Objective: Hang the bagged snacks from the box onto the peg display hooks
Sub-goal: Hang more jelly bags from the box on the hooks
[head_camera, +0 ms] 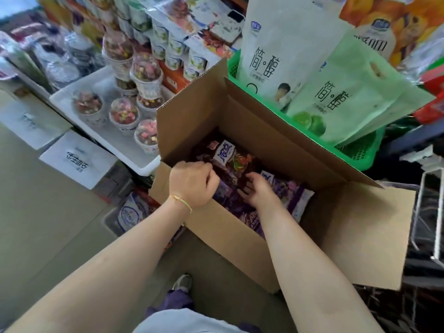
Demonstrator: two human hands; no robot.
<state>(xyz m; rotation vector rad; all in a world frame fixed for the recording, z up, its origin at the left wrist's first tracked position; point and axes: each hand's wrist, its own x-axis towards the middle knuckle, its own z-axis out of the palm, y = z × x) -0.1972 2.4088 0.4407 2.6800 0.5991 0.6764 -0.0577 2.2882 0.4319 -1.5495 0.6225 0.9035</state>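
Both hands point(194, 183) inside box point(240, 234)

The cardboard box point(240, 131) stands open at the top, and both hands point(192, 182) reach in from the near side. Its raised far flaps wall off the far and left edges. Just beyond, large pouches point(288, 56) in a green basket point(360, 152) lean over the far right corner. A white tray of cups point(120, 111) crowds the left, a wire rack point(427, 212) the right.
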